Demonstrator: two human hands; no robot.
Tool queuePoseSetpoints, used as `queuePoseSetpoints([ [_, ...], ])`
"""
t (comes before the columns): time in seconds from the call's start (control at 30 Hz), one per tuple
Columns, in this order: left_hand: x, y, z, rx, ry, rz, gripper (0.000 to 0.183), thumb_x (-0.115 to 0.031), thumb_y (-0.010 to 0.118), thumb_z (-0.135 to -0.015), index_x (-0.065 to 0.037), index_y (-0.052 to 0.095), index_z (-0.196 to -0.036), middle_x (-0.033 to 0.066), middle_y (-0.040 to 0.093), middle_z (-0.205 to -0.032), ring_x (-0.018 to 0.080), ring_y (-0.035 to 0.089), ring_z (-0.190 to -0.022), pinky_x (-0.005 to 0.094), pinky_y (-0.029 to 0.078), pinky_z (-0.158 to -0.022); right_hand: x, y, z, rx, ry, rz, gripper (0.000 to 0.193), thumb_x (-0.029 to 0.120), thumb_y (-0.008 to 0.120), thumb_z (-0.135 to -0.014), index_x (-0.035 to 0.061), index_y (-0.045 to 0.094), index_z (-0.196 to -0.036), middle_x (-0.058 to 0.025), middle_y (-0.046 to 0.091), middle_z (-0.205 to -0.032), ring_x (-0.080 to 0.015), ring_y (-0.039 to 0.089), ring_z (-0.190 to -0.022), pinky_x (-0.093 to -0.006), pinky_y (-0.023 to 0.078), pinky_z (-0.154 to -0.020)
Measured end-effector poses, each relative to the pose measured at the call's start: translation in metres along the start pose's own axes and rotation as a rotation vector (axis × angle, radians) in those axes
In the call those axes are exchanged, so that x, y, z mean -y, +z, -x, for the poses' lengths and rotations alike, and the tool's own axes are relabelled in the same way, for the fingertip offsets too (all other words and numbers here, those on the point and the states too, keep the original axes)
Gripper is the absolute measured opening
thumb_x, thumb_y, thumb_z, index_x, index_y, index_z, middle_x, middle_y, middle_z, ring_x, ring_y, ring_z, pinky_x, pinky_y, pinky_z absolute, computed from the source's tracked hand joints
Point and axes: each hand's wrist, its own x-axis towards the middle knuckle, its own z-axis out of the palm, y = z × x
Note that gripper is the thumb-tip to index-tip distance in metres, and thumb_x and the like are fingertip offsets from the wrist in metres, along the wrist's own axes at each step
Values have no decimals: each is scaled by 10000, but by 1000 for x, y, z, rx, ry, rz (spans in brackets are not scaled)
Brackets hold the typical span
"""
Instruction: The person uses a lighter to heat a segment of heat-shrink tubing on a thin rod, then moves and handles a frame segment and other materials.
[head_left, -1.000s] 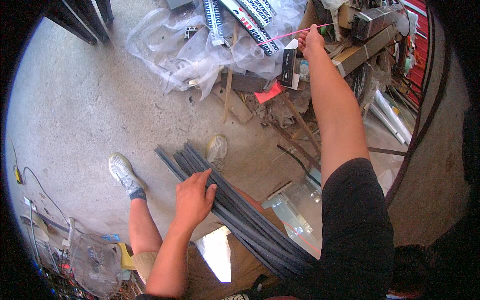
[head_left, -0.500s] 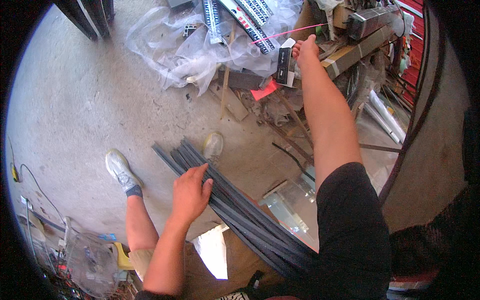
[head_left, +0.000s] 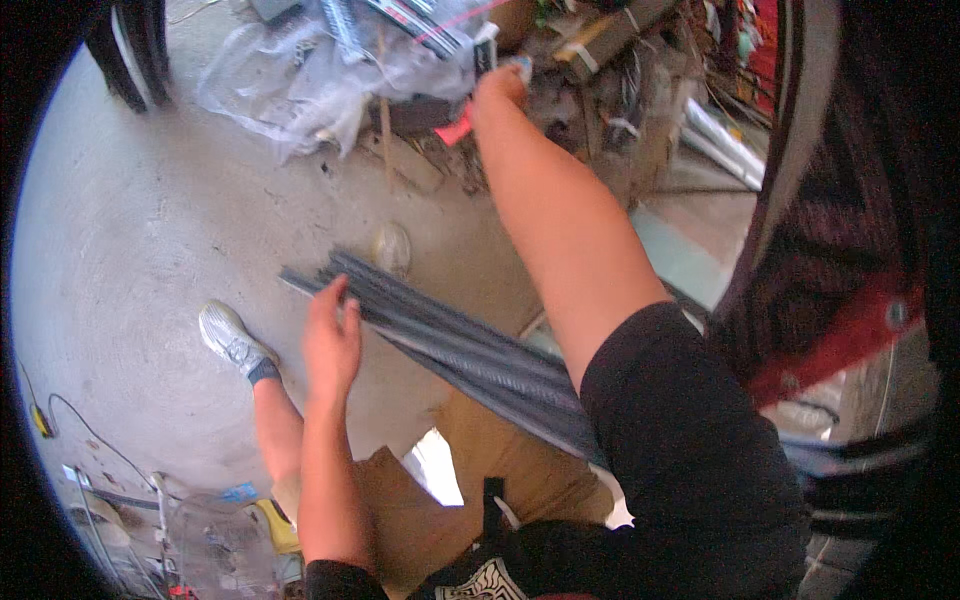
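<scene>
A bundle of long dark grey strips (head_left: 470, 365) slants from above the floor toward my right sleeve, its near end hidden there. Beside its far end is my left hand (head_left: 332, 345), fingers loosely bent and apart, the thumb near the strips; whether it touches them I cannot tell. My right arm reaches far forward. At its end my right hand (head_left: 498, 88) is blurred, with curled fingers by a small whitish-blue thing (head_left: 522, 68) I cannot make out. Left of that hand, a black box (head_left: 485, 58) is partly covered by it. A red scrap (head_left: 454, 128) lies just below.
Crumpled clear plastic film (head_left: 285, 85) with printed packages covers the far floor. Long cartons (head_left: 620, 35) and silvery tubes (head_left: 722, 145) lie at the far right. Brown cardboard (head_left: 400, 510) is near my body. A fan (head_left: 220, 545) and cable are at lower left.
My right hand has come down and left, over the lower part of the black box. My left hand has shifted off the top of the strips to their edge. The whole view has shifted.
</scene>
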Motion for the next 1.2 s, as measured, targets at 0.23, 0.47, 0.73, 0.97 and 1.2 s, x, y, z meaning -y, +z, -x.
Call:
queuePoseSetpoints([
  [0.23,7,-47,60,-85,-77,19,338,-104,572,-1003,-7,634,-1320,211,683,-1252,346,662,-1160,417,503,-1020,-27,-53,125,219,46,-431,708,596,386,-1043,-7,718,-880,-210,750,-972,-385,704,-939,-475,532,-878],
  [0.47,11,-148,182,-3,-85,-250,406,-120,617,-943,2,626,-1330,211,662,-1235,405,637,-1124,461,497,-1008,-142,-206,361,708,-339,-428,627,556,419,-1077,84,546,-683,-23,502,-625,-181,481,-591,-374,386,-583],
  [0.73,83,-203,378,-38,-382,-432,387,-206,595,-941,-8,680,-1263,233,699,-1198,415,661,-1109,486,515,-978,-285,-381,427,1308,-878,241,512,477,455,-1052,38,689,-933,-220,696,-902,-440,665,-902,-531,498,-822],
  [0.97,83,-140,499,157,-584,-387,412,-338,580,-947,-39,707,-1201,259,715,-1129,450,673,-1071,529,528,-913,-368,-465,323,1157,-942,359,606,546,426,-1055,29,723,-946,-222,727,-959,-421,676,-928,-498,513,-864],
  [1.2,122,-70,556,-5,-519,-213,528,-479,624,-912,-43,699,-1198,277,702,-1153,466,659,-1100,540,521,-918,-407,-551,231,1020,-556,431,600,565,447,-1034,36,719,-958,-155,724,-936,-316,684,-893,-440,510,-846],
])
